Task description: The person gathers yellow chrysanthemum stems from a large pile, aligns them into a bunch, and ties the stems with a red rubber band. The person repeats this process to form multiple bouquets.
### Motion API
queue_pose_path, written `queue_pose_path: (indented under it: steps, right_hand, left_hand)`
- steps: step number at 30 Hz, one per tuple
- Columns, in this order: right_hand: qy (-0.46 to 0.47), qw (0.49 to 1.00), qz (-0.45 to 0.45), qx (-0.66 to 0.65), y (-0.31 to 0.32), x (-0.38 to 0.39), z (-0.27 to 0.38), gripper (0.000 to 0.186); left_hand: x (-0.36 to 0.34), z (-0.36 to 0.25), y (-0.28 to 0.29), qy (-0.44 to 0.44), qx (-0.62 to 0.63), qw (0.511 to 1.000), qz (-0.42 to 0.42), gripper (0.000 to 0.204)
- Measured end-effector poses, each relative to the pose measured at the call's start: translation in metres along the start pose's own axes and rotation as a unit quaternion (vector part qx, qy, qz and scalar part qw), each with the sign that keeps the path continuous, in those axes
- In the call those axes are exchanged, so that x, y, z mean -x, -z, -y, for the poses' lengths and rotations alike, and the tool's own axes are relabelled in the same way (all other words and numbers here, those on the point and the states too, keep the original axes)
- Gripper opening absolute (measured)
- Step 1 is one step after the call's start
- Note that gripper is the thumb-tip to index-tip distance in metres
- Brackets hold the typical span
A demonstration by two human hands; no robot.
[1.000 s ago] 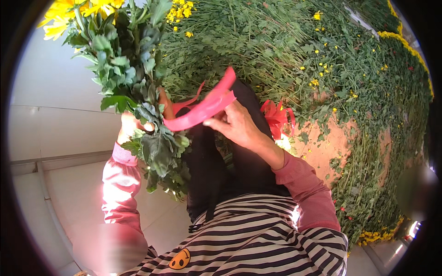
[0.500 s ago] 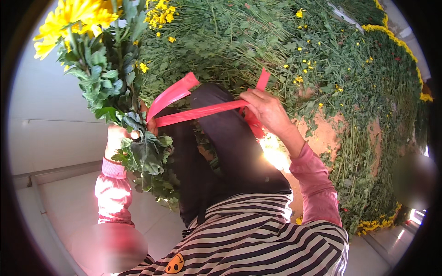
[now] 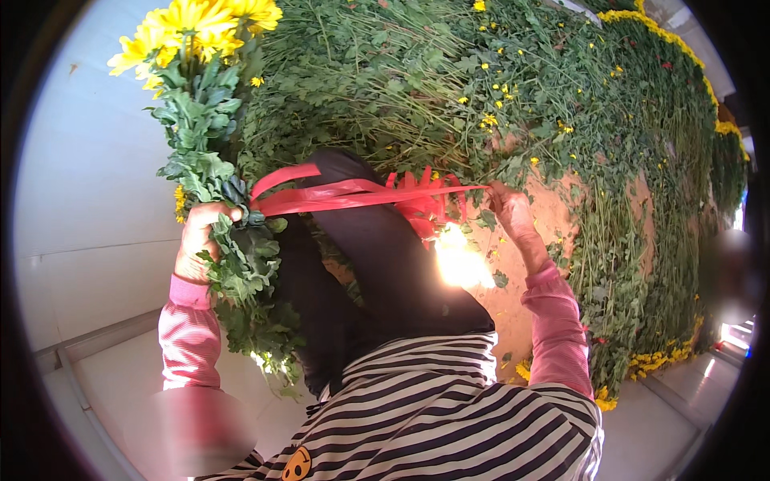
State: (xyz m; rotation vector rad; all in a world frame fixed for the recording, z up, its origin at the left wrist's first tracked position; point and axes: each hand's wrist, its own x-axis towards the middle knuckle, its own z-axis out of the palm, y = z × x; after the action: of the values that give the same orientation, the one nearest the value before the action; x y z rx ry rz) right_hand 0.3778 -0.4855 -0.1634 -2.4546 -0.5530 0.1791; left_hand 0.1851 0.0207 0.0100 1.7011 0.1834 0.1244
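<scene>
My left hand (image 3: 199, 239) is closed round the stems of a bunch of yellow chrysanthemums (image 3: 207, 164), held upright at the left with the blooms at the top. A red plastic strip (image 3: 353, 195) comes off the bunch beside my fingers and stretches rightward over my knee. At its far end my right hand (image 3: 515, 212) pinches the strip and keeps it taut. A shorter loose end of the strip lies across my thigh near the bunch. Several more red strips (image 3: 419, 215) hang in a cluster by my right knee, behind the taut one.
Cut chrysanthemum stems and leaves (image 3: 401, 88) lie in a large heap ahead and to the right, with yellow blooms (image 3: 658, 357) along its outer edge. Brown sheeting or ground (image 3: 505, 321) shows beside my right leg. A pale wall (image 3: 96, 200) stands close on the left.
My right hand has moved right and slightly down, drawing the strip out longer. The bunch has shifted and stands straighter in my left hand. The strip's loose end has dropped lower.
</scene>
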Motion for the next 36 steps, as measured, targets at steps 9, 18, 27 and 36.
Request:
queue_pose_path:
  steps: [9,18,27,36]
  right_hand:
    - [-0.405,0.86,0.142,0.275,0.014,0.095,-0.159,0.029]
    - [0.225,0.931,0.023,-0.287,0.034,-0.033,0.179,0.054]
    - [0.059,0.709,0.433,-0.554,0.004,-0.011,0.229,0.025]
    - [0.042,0.972,-0.154,-0.171,0.002,0.01,0.156,0.02]
  left_hand:
    - [-0.002,-0.024,-0.031,0.126,0.043,0.987,-0.087,0.02]
    - [-0.009,-0.038,-0.046,0.235,0.093,0.968,-0.012,0.02]
    - [-0.012,-0.074,-0.04,0.213,0.285,0.933,-0.06,0.054]
    - [-0.006,-0.058,-0.002,0.235,0.004,0.971,-0.036,0.034]
